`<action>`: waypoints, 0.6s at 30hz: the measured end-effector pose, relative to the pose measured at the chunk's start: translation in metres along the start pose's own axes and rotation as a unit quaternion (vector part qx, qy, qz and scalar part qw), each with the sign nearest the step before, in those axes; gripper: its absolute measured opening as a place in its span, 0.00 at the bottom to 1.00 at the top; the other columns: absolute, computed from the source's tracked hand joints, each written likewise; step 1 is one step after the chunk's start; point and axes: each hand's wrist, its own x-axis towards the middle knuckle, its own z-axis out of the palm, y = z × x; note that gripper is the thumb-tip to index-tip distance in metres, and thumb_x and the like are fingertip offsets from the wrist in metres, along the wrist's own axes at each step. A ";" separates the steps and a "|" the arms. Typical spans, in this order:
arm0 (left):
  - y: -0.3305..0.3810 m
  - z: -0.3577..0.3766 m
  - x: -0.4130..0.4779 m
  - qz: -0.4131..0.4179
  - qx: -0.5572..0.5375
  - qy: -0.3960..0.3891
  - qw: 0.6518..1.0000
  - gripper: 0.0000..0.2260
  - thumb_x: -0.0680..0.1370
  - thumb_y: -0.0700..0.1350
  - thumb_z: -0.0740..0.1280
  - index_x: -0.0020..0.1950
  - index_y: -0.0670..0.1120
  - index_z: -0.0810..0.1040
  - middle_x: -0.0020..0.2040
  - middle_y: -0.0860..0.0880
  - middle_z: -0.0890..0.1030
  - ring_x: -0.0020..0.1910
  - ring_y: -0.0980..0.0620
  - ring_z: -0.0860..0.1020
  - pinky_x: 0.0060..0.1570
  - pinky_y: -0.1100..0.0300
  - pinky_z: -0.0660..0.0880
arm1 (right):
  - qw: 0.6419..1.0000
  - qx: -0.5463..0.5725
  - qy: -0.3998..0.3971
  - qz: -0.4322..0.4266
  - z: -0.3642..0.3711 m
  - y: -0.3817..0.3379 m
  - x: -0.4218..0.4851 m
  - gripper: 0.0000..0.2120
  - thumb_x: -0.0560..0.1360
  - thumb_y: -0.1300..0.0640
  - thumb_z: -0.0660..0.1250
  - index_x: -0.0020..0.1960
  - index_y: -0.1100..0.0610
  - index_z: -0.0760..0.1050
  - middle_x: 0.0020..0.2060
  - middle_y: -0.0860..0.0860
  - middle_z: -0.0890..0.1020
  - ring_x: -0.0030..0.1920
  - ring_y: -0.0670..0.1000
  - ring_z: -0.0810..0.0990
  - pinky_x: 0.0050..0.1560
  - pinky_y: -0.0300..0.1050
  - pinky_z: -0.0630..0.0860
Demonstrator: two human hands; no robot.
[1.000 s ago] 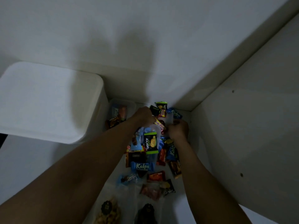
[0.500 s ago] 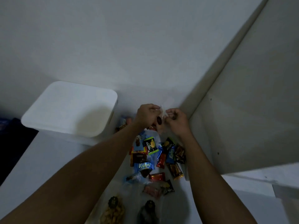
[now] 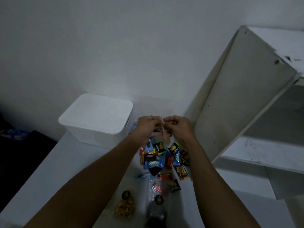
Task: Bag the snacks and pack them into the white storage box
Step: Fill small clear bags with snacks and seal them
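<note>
My left hand (image 3: 147,126) and my right hand (image 3: 176,125) are raised above the table, fingertips almost meeting, and both pinch the top edge of a small clear plastic bag (image 3: 162,130) that hangs between them with a few dark snacks inside. Below the hands lies a heap of wrapped snacks (image 3: 164,158) in blue, green, red and brown packets. The white storage box (image 3: 97,119) stands to the left of my hands with its lid on.
Near the front of the white table (image 3: 69,162) lie a bag of pale nuts (image 3: 125,207), a bag of dark snacks (image 3: 156,211) and a clear bag of sweets (image 3: 158,186). A white shelf unit (image 3: 243,102) rises on the right. A dark drop lies left of the table.
Both hands lifted off the snack heap, bringing the clear bag up, and now pinch its top together. The view tilted up, so the box and shelf show more fully.
</note>
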 end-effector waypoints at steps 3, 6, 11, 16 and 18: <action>0.001 -0.009 -0.017 0.019 0.035 0.016 0.999 0.05 0.79 0.36 0.67 0.53 0.38 0.81 0.43 0.40 0.82 0.41 0.46 0.81 0.45 0.47 0.83 | 1.000 -0.009 0.024 -0.012 0.009 -0.006 -0.014 0.09 0.73 0.72 0.70 0.46 0.59 0.79 0.33 0.53 0.81 0.31 0.46 0.80 0.35 0.42 0.79; 0.007 -0.019 -0.028 0.029 0.068 0.015 0.997 0.12 0.77 0.35 0.68 0.61 0.40 0.78 0.38 0.42 0.81 0.33 0.49 0.79 0.45 0.49 0.82 | 0.997 -0.033 0.056 -0.029 0.014 -0.011 -0.025 0.09 0.74 0.71 0.69 0.49 0.59 0.79 0.35 0.55 0.81 0.32 0.48 0.80 0.37 0.44 0.78; 0.029 -0.044 -0.040 0.093 0.146 -0.032 0.984 0.16 0.78 0.38 0.64 0.65 0.49 0.77 0.44 0.46 0.80 0.37 0.50 0.78 0.37 0.56 0.77 | 0.991 -0.121 0.012 -0.049 0.028 -0.033 -0.040 0.09 0.77 0.64 0.67 0.52 0.55 0.83 0.47 0.53 0.85 0.46 0.51 0.84 0.47 0.44 0.80; 0.042 -0.073 -0.048 0.163 0.186 -0.068 0.967 0.07 0.78 0.45 0.71 0.52 0.43 0.84 0.48 0.51 0.84 0.47 0.53 0.81 0.49 0.53 0.77 | 0.988 -0.139 0.021 -0.059 0.042 -0.066 -0.058 0.07 0.78 0.62 0.67 0.50 0.54 0.83 0.47 0.55 0.85 0.45 0.51 0.86 0.47 0.54 0.82; 0.049 -0.079 -0.052 0.181 0.181 -0.080 0.963 0.08 0.77 0.45 0.71 0.52 0.43 0.84 0.51 0.49 0.85 0.51 0.54 0.81 0.53 0.56 0.77 | 0.986 -0.154 0.018 -0.064 0.050 -0.080 -0.069 0.05 0.77 0.57 0.69 0.50 0.56 0.83 0.45 0.55 0.86 0.43 0.52 0.86 0.46 0.53 0.81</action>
